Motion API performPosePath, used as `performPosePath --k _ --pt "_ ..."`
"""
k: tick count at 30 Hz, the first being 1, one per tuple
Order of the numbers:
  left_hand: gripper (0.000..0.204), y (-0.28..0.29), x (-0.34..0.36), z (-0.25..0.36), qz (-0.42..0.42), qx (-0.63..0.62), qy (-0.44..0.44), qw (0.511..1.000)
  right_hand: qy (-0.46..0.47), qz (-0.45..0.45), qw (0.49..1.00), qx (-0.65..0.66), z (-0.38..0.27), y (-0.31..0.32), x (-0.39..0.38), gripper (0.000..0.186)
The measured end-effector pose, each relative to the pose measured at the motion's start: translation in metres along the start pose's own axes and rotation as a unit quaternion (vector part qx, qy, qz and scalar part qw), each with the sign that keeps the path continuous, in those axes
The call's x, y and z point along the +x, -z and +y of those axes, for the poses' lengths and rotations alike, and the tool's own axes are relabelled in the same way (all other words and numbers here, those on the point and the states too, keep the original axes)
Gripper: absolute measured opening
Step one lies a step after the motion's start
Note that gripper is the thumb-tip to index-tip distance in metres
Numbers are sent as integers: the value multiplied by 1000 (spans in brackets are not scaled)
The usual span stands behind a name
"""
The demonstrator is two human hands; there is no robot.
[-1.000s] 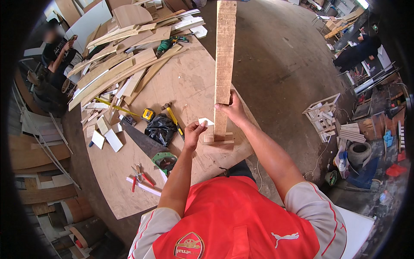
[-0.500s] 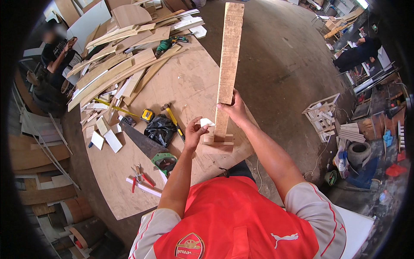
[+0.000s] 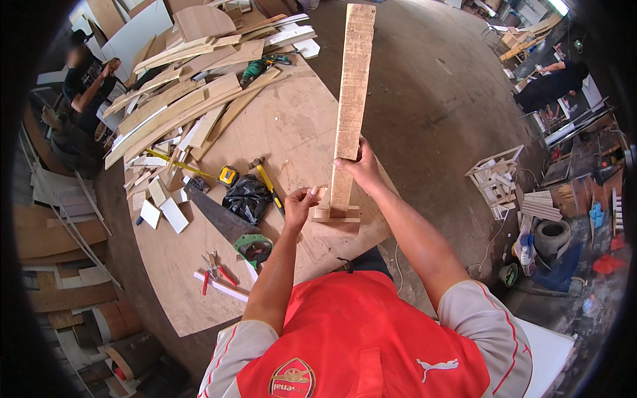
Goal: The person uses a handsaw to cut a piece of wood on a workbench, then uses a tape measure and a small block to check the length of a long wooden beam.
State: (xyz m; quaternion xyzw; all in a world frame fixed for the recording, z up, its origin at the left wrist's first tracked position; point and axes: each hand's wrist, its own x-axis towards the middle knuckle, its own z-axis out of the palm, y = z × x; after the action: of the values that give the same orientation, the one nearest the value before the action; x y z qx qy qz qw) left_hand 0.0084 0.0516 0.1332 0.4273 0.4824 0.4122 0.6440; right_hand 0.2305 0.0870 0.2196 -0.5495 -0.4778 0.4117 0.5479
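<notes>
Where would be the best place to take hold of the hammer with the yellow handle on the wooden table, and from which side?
Probably the free end of the yellow handle of the hammer, from above. It lies flat on the round plywood table, its head pointing away from the person. The handle's near end, close to the left hand, is uncovered, though the crumpled black plastic bag lies close beside it.

Red jersey, grey short sleeves, bare forearms
</notes>
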Motion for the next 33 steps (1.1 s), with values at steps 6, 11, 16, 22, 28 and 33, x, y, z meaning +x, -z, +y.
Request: performPosePath --k 6,11,16,22,28,33 --pt "38 -10 -2 10 -10 -35 -22 999 9 2 1000 -7 1 -2 -1 66" --pt "39 -8 1 11 -21 -28 5 999 5 2 1000 -4 -3 -2 -2 66" --pt "39 -8 2 10 -30 -29 15 999 15 3 1000 3 0 -1 -1 66" --pt "38 -10 5 11 -20 -28 25 999 0 1 1000 -19 -2 0 -1 65" --pt "37 -8 7 7 -41 -37 26 998 1 2 1000 -3 1 0 -1 64" --pt "35 -13 3 14 -22 -55 14 998 4 4 1000 -14 -3 0 -2 64"
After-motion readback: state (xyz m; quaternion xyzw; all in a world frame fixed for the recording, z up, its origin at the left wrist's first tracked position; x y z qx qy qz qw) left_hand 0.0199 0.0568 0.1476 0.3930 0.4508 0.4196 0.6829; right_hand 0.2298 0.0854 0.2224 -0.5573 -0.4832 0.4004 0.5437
